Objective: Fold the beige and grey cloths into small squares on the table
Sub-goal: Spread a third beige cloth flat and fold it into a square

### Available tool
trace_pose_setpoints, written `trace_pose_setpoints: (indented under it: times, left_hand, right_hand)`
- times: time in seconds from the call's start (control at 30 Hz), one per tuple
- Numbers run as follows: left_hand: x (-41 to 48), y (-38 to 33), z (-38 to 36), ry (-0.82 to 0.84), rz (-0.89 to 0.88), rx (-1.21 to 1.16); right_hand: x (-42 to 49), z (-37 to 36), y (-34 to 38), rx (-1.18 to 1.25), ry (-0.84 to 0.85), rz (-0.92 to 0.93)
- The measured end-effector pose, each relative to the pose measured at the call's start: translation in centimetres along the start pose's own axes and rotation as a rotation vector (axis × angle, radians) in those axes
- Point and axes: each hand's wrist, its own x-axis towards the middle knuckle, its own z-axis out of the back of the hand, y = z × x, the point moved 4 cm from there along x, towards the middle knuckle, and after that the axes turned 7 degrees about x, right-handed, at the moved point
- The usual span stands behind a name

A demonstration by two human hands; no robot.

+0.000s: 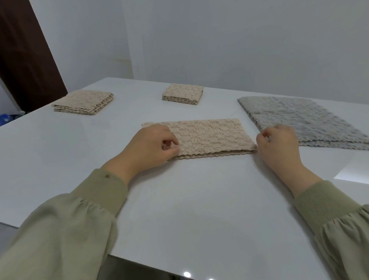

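Now | beige cloth | left fingers pinch left end | right fingers curled at right end, hold unclear

Loose olive-green sleeves gathered into matching ribbed cuffs.

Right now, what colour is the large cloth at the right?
The large cloth is grey, in the head view.

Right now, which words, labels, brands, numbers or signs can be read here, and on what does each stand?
None can be read. The half-folded beige cloth, the left folded beige stack, the far folded beige square, the grey cloth and the table bear no text.
The blue thing at the left edge is too blurred to tell.
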Motion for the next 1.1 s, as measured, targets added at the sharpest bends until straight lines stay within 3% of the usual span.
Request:
trace_pose_setpoints:
  times: [0.1, 0.2, 0.4, 0.47, 0.57, 0.77, 0.87, 0.97, 1.1]
  left_hand:
    - [0.7, -1.7, -0.9, -0.008, -0.072, 0.006]
    - [1.0, -3.0, -2.0, 0.078, -0.120, 0.046]
    - [1.0, -3.0, -2.4, 0.089, -0.147, 0.061]
    - [1.0, -3.1, -2.5, 0.098, -0.148, 0.049]
    - [0.9, -3.1, -2.6, 0.079, -0.159, 0.016]
    - [0.7, -3.5, -3.0, 0.083, -0.200, 0.005]
    - [1.3, -2.8, -2.4, 0.084, -0.070, -0.084]
    - [2.7, -1.3, -1.1, -0.071, 0.173, -0.077]
    - [4.1, 0.4, -1.8, -0.068, 0.314, 0.045]
  right_hand:
    - [-0.1, -0.7, -0.2, -0.134, 0.155, -0.102]
    - [-0.1, -1.1, -0.1, -0.107, 0.180, -0.091]
    - [0.0, 0.0, 0.7, 0.093, -0.099, 0.000]
    - [0.0, -0.4, 0.6, 0.001, -0.074, 0.039]
    - [-0.1, -1.4, 0.2, -0.161, 0.113, -0.007]
    - [-0.4, -1.2, 0.8, -0.294, 0.080, 0.017]
    - [-0.1, -1.2, 1.7, -0.251, 0.018, 0.059]
    - [0.6, -2.1, 3.9, -0.130, -0.003, 0.168]
    - [1.4, -4.9, 7.8, 0.093, 0.175, 0.223]
